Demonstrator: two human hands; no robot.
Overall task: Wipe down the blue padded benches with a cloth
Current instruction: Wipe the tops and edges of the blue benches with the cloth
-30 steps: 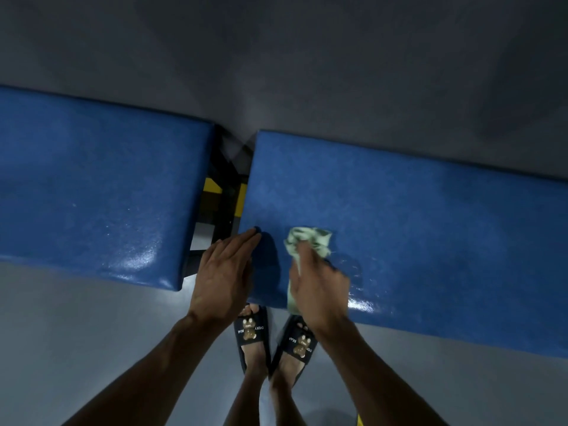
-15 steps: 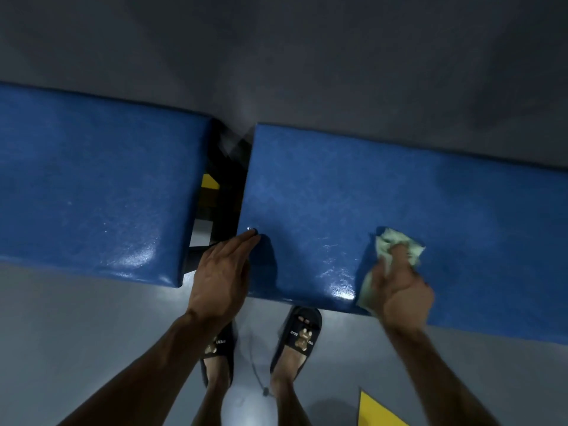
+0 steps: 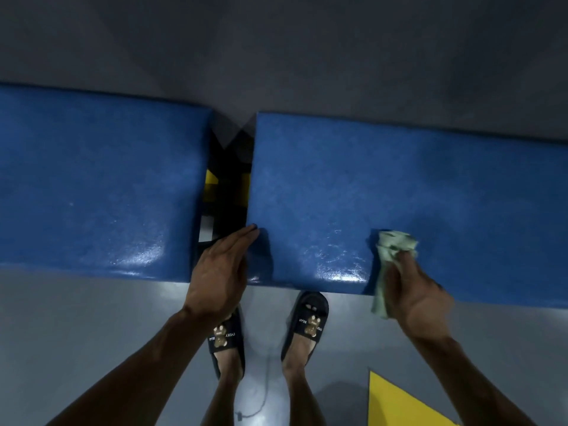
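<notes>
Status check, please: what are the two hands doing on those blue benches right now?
Right hand grips green cloth on right bench. Left hand flat on its near-left corner. Left bench untouched. Nothing in the way.

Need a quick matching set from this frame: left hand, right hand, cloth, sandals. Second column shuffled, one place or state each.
Things:
1. left hand
2. right hand
3. cloth
4. sandals

Places or states:
A. pale green, bunched on the right bench
B. on the grey floor, bear print
C. fingers straight, at the right bench's near left corner
D. gripping the cloth

Pairs: 1-C, 2-D, 3-A, 4-B
</notes>
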